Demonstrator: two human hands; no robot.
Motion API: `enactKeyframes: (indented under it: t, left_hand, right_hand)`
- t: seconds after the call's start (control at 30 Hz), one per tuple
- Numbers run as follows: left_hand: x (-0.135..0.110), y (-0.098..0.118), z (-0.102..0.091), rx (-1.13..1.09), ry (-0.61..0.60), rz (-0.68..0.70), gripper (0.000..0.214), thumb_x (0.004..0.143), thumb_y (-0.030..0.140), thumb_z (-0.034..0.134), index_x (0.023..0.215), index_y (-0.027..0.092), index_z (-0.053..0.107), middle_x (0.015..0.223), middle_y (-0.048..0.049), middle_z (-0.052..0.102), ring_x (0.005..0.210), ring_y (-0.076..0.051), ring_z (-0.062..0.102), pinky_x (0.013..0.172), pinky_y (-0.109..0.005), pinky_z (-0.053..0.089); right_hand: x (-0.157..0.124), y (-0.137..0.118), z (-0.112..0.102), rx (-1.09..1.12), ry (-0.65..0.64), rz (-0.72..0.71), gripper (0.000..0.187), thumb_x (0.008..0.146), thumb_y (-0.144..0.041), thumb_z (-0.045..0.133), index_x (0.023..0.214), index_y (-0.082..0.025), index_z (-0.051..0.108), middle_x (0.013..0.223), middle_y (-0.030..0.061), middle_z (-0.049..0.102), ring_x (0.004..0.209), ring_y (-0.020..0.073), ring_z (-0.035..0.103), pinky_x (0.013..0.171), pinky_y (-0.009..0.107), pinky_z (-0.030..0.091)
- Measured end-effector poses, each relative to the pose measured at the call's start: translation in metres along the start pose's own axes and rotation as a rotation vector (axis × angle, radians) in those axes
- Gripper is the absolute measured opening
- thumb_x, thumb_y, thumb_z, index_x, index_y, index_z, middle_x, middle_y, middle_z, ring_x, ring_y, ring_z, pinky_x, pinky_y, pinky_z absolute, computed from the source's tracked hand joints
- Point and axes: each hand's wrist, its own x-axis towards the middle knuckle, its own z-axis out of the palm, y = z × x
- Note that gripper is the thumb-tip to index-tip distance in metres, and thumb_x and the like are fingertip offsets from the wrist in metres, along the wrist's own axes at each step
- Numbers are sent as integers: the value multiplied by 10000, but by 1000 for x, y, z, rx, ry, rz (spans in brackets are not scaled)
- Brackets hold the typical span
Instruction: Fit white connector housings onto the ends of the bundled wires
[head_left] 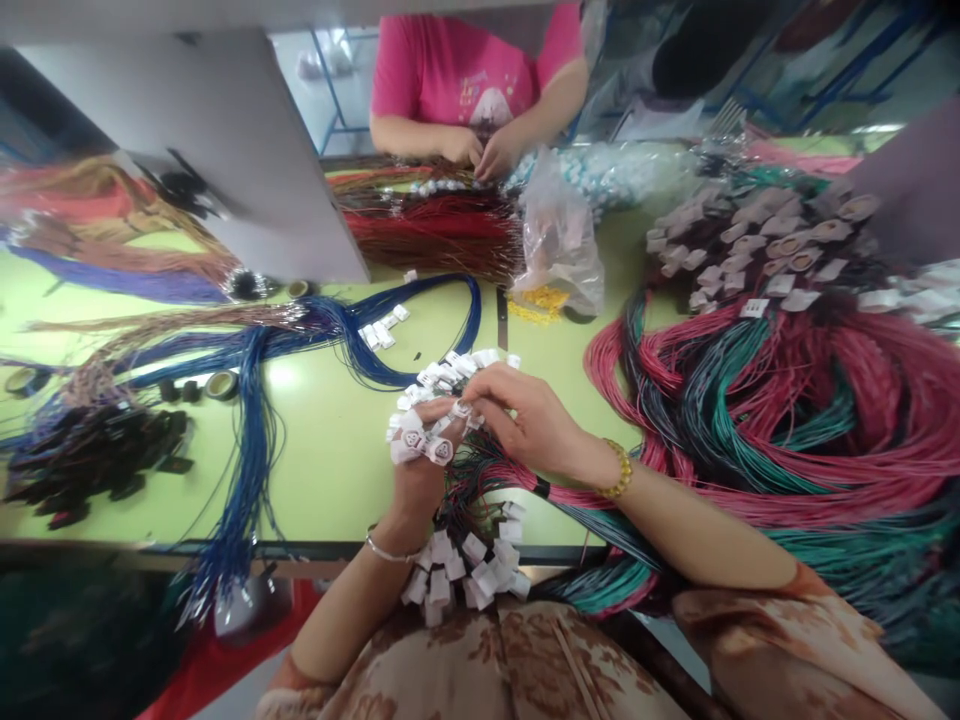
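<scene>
My left hand (418, 480) is closed around white plastic connectors (414, 440), a couple of which lie across its back with their socket faces showing. Against its fingertips, my right hand (525, 415) pinches a small white connector (460, 409). Just beyond both hands sits a row of similar white connectors (450, 372). Red, green and black wires (517, 472) run from under my hands to the right, gathered by a black band (541, 487). Below my left wrist hangs a cluster of white connector housings (469, 572) at the table edge.
Blue wires (259, 420) cross the green table (330, 470) on the left, near dark connectors (105, 450). Coiled pink and green wires (750, 410) fill the right. A plastic bag (562, 230) stands by yellow pieces (538, 304). Opposite, a person (480, 85) handles wires. A grey panel (247, 150) rises left.
</scene>
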Motion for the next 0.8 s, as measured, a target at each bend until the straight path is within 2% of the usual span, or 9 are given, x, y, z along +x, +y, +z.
enactKeyframes:
  t: [0.13,0.37,0.6,0.7,0.8]
  left_hand:
    - [-1,-1,-2,85,28,93,114,767,272,811,830,201,749,931,-52,765,958,-223,710,971,-418,534]
    - [1,2,-3,149,-15,117,98,779,280,792,807,194,754,880,-58,760,920,-233,702,965,-425,522]
    - [-2,-6,-4,165,36,92,97,761,252,804,817,206,740,917,-45,757,930,-219,699,968,-418,530]
    - [-2,-12,-6,157,53,78,90,776,259,788,834,204,748,919,-47,764,912,-210,697,932,-392,539]
    - [-2,-15,-8,147,110,31,90,774,261,766,828,193,741,867,-31,755,829,-191,687,834,-348,551]
  right_hand:
    - [-1,3,5,-18,16,-70,168,976,-135,466,925,-217,604,914,62,630,887,186,590,794,341,501]
    - [-4,2,10,-52,56,3,130,955,-144,482,854,-212,531,787,10,608,676,136,514,639,274,412]
    - [-6,0,9,-159,-16,82,87,940,-174,468,882,-225,506,723,-1,605,597,135,487,584,272,357]
    - [-10,-2,17,-196,-28,86,109,963,-190,447,990,-223,546,797,36,664,647,167,555,601,292,386]
    - [-15,-4,33,-156,-68,-5,240,951,-145,450,1149,-213,567,970,85,709,831,210,631,701,320,457]
